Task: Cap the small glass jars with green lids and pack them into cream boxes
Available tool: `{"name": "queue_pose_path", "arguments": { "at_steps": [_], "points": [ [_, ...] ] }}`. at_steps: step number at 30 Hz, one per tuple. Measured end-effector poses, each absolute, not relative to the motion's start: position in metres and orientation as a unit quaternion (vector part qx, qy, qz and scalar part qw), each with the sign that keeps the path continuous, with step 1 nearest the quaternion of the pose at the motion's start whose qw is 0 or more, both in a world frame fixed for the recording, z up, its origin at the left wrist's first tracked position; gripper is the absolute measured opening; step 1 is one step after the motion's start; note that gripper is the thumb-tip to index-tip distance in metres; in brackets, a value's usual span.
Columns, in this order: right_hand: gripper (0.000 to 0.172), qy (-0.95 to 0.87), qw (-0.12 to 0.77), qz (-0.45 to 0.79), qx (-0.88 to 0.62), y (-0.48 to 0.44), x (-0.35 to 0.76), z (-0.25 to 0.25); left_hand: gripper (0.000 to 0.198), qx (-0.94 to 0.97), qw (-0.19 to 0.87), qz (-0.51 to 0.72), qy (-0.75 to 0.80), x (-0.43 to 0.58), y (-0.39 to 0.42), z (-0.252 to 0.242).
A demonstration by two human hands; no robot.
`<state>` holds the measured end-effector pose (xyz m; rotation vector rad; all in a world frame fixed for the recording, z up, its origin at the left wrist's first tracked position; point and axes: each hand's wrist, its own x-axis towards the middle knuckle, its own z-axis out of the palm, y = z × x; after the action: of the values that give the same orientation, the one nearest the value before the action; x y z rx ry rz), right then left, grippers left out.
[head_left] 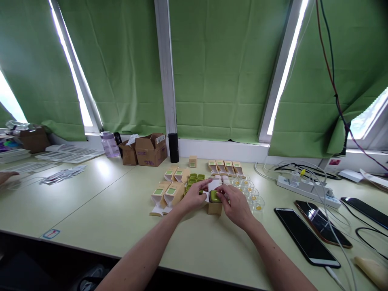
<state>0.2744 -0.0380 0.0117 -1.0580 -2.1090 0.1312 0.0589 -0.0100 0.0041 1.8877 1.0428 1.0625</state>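
Note:
Both my hands meet over a small brown carton [214, 208] standing on the pale green table [100, 202]. My right hand [235, 204] pinches a small green case [214, 196] just above the carton's open top. My left hand [194, 195] curls its fingers round the carton's white flap [214, 185], beside the green case. Several open brown cartons with green labels [168, 193] lie just left of my left hand. Small green cases [195, 178] sit behind it. Clear plastic cups with yellow pieces [251, 193] stand to the right of my right hand.
Two phones [306, 236] and a power strip [303, 188] with cables lie at the right. A black cylinder [173, 147], cardboard boxes [150, 149] and a water bottle [109, 144] stand by the window sill. Another person's hand [6, 176] shows at the far left, near flat packets [62, 174].

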Motion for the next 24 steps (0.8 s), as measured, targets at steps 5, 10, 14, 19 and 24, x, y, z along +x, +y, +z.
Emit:
{"name": "queue_pose_path", "arguments": {
  "at_steps": [5,10,14,19,24],
  "points": [
    [0.016,-0.814,0.408,0.058,-0.409,-0.031,0.27,0.007,0.082,0.734,0.355,0.417,0.401,0.057,-0.006,0.0],
    [0.015,-0.802,0.44,0.082,-0.396,-0.027,0.267,0.002,0.082,0.732,0.361,0.425,0.392,0.058,-0.005,-0.001],
    [0.018,-0.793,0.441,0.104,-0.407,-0.024,0.266,-0.002,0.082,0.729,0.362,0.425,0.397,0.06,-0.008,0.002],
    [0.019,-0.781,0.45,0.131,-0.412,-0.02,0.264,-0.005,0.08,0.721,0.377,0.428,0.393,0.061,-0.012,0.008],
    [0.019,-0.775,0.456,0.142,-0.415,-0.019,0.263,-0.005,0.078,0.71,0.39,0.43,0.397,0.062,-0.017,0.013]
  ]
}}
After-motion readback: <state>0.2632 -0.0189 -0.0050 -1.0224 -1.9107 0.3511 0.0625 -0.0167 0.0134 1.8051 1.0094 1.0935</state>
